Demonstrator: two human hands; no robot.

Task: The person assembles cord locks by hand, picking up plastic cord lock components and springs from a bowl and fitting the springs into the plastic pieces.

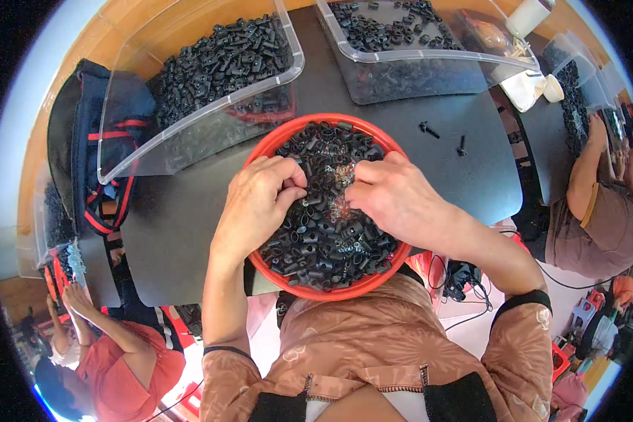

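A round red-orange plastic basin (334, 292) sits at the table's near edge, against my body. Many small black hollow plastic pieces (306, 243) fill it, with thin coiled metal springs (339, 208) in a strip down the middle. Over the basin's left side my left hand (260, 200) is closed in a pinch, thumb against forefinger. Facing it from the right, my right hand (401, 193) is also closed, its fingertips beside the springs. Whatever small thing either pinch holds is hidden by the fingers.
Clear plastic bins, one at the back left (197, 105) and one at the back right (415, 77), hold more black pieces. Two black parts (429, 130) lie on the dark table (471, 179). A dark bag (84, 141) hangs at left. Other people sit at both sides.
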